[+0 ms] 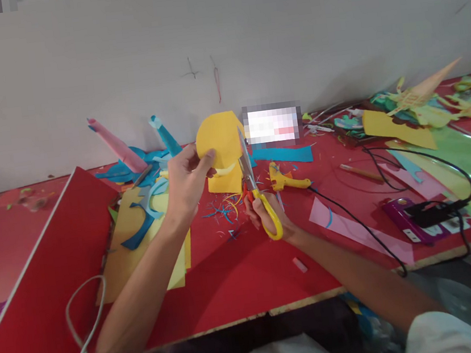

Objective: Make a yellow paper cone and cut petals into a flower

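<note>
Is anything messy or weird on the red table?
Yes: thin paper snippets lie scattered on the red table below the yellow paper, and a black cable trails over the front edge.

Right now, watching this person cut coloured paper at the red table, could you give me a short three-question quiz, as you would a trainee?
1. True or false: the left hand holds the rounded yellow paper piece up off the red table.
2. Which hand grips the yellow-handled scissors?
3. What lies just beyond the scissors on the table: (a) a yellow glue gun, (b) a stapler, (c) a paintbrush?

Key
1. True; fingers pinch its left edge.
2. The right hand, with the blades pointing up at the paper.
3. (a), the yellow glue gun, with a black cord trailing to the right.
</note>
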Available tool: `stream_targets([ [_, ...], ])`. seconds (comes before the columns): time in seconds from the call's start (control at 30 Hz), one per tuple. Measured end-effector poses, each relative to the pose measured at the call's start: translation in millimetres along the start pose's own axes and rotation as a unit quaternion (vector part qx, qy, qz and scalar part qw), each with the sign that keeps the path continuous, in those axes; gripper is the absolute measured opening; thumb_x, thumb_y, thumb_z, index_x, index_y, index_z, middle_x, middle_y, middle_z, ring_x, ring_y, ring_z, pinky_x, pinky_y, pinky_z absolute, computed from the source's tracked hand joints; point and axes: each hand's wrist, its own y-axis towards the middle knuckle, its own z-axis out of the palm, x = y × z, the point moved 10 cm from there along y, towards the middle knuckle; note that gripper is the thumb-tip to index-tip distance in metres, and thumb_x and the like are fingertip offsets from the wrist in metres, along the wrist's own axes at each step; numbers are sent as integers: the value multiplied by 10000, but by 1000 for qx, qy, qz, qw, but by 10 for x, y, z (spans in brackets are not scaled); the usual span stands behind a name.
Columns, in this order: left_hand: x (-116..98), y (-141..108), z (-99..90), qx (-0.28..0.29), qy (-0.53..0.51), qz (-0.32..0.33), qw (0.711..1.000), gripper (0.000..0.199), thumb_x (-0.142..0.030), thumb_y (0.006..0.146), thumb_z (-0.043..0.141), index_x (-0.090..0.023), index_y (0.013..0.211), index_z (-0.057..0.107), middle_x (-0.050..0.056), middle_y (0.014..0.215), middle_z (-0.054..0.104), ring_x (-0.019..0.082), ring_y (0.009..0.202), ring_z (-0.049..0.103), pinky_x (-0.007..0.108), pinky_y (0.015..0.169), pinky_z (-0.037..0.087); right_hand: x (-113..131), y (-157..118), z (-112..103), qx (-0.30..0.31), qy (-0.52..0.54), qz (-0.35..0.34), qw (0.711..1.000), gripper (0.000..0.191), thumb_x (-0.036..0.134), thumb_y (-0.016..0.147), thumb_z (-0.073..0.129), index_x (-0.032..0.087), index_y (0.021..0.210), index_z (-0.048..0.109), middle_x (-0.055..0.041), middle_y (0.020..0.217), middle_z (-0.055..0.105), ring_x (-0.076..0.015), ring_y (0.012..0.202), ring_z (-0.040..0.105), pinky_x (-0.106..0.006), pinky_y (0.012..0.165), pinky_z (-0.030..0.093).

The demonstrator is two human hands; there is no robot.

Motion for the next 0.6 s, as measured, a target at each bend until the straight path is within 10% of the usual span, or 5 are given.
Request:
stream_targets([
  [0.6, 21, -10, 64, 12, 1, -15, 1000, 177, -325, 808, 771, -187, 742, 683, -5, 608, 611, 96, 547, 571, 221, 508, 448, 20, -11, -8, 0, 58, -27, 998, 726, 926, 883, 505, 222, 707, 490, 65, 514, 446, -81, 373, 438, -226, 369, 389],
])
